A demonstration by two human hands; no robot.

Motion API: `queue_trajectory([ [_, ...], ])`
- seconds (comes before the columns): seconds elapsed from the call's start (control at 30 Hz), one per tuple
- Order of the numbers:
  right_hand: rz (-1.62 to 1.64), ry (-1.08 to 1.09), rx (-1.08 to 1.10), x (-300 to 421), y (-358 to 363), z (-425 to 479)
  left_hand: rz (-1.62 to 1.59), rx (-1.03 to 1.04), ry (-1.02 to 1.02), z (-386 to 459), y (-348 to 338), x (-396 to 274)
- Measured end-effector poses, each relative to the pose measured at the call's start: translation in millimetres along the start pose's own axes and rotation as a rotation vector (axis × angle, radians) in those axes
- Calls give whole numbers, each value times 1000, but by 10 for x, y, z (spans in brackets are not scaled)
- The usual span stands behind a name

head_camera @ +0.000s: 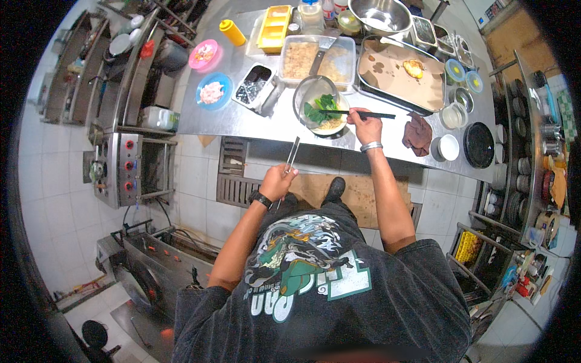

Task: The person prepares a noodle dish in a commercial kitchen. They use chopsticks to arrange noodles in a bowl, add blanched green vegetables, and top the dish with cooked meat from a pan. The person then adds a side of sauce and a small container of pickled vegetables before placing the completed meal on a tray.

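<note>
My left hand (277,181) grips metal tongs (292,156), their tips pointing up in front of the steel table's near edge. In my right hand (365,127) are black chopsticks (381,115), whose tips reach into leafy greens (321,112) over noodles (333,125) in a bowl. A round strainer or second bowl (302,93) appears to overlap the bowl's far left side; how they touch is unclear. Behind stands a plastic container of light brown food (299,59), with a dark-handled spatula (318,59) lying across it.
On the steel table (195,122) are a paper-lined tray (386,84) with a fried egg (413,68), a metal container (254,84), a brown cloth (417,136), a white bowl (448,147) and a black plate (479,145). A stove (129,165) stands left, loaded shelves (517,149) right.
</note>
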State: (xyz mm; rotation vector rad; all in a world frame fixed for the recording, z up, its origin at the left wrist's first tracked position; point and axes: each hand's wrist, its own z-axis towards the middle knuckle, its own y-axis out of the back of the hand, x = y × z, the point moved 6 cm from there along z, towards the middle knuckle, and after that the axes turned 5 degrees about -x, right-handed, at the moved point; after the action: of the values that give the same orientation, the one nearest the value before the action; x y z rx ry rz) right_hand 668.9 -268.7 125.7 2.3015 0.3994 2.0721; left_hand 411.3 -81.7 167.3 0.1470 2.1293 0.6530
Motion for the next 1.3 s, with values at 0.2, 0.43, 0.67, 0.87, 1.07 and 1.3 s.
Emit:
queue_trajectory([
  [0.2,135,129,-181,7,136,160,150,-99,-149,45,-47,60],
  [0.43,20,44,-97,-52,170,97,196,-154,-214,102,-64,53],
  [0.67,-213,109,-85,23,279,58,184,-160,-181,86,-63,69],
  [0.87,20,121,-85,20,167,85,103,-108,-95,57,-85,-36],
  [1.07,-250,161,-51,35,209,16,206,-271,-362,130,-56,5],
  [1.3,70,123,-111,230,173,-50,174,-222,-211,128,-30,-41],
])
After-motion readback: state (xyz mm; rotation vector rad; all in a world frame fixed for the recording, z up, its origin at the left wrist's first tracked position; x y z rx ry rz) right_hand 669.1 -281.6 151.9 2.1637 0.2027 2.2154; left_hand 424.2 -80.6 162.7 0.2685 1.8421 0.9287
